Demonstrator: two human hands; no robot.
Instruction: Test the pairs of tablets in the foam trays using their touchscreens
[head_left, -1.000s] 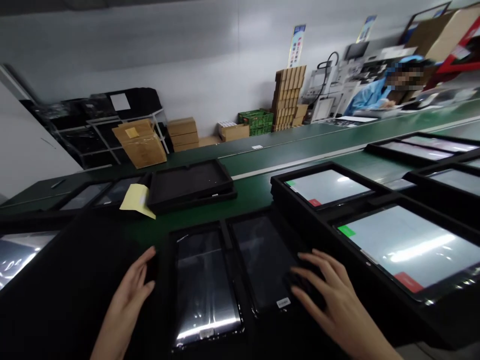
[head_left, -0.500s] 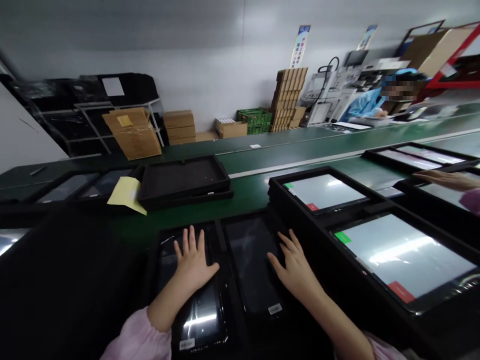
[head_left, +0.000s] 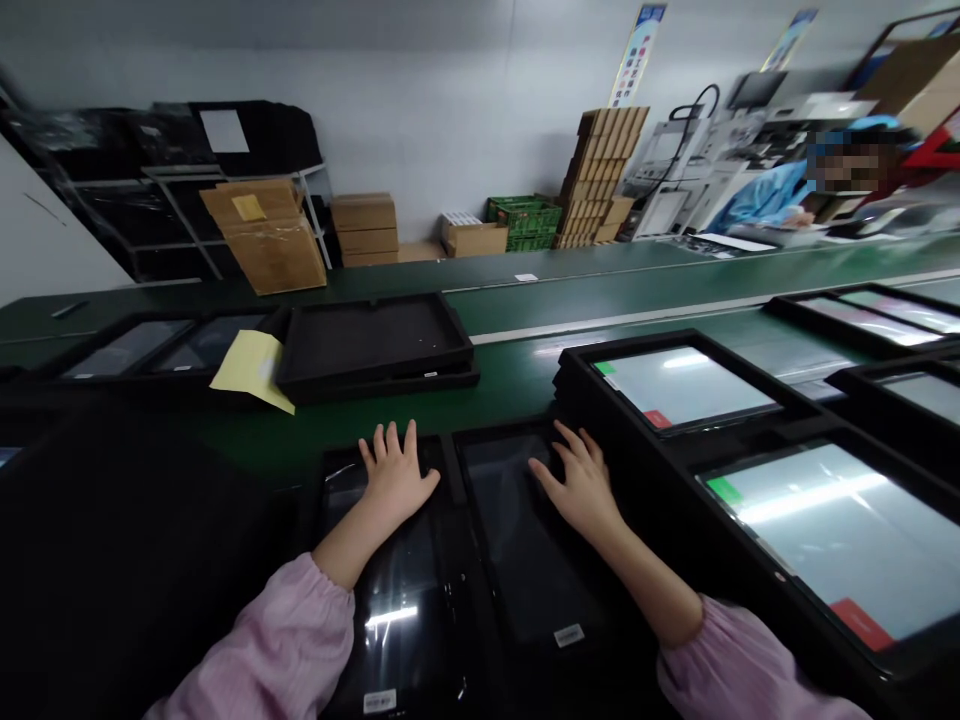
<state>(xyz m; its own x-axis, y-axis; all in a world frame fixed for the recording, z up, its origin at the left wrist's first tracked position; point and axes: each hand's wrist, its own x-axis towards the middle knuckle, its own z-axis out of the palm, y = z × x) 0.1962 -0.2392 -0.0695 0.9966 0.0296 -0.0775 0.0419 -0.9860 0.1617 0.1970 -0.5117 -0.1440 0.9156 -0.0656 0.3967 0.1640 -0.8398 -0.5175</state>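
Lengthwise, black panels (head_left: 525, 560) point forward under both hands (head_left: 395, 475) (head_left: 579, 480).

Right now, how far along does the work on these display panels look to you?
Perhaps done: the lit screens at right, with green and red tabs. In hand: the left hand rests on one dark panel, the right hand on another dark panel. Left: the dark panels at far left, near a yellow sheet.

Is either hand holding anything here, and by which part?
Nothing is held. The left hand lies open on one black-framed display panel, the right hand on the next panel.
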